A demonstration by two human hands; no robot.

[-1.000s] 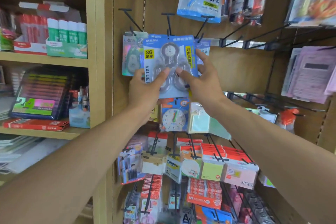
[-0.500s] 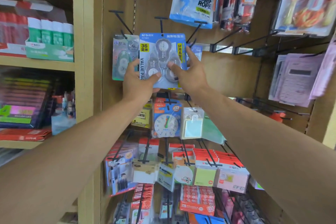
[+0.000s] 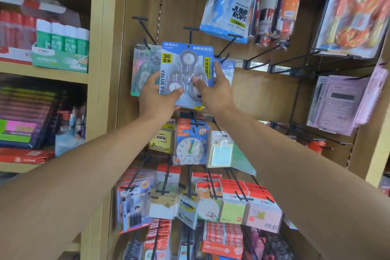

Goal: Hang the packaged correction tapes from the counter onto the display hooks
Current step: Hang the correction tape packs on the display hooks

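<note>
Blue correction tape pack [image 3: 186, 74] sat pinched at its lower corners by the left hand [image 3: 157, 99] and right hand [image 3: 213, 93], its hole just below a display hook [image 3: 191, 35].

- Your correction tape pack [image 3: 186, 74]: glossy blue card under a clear plastic blister.
- The display hook [image 3: 191, 35] above it looks like matt black metal.
- The back panel [image 3: 263, 95] looks like smooth, light wood.
</note>
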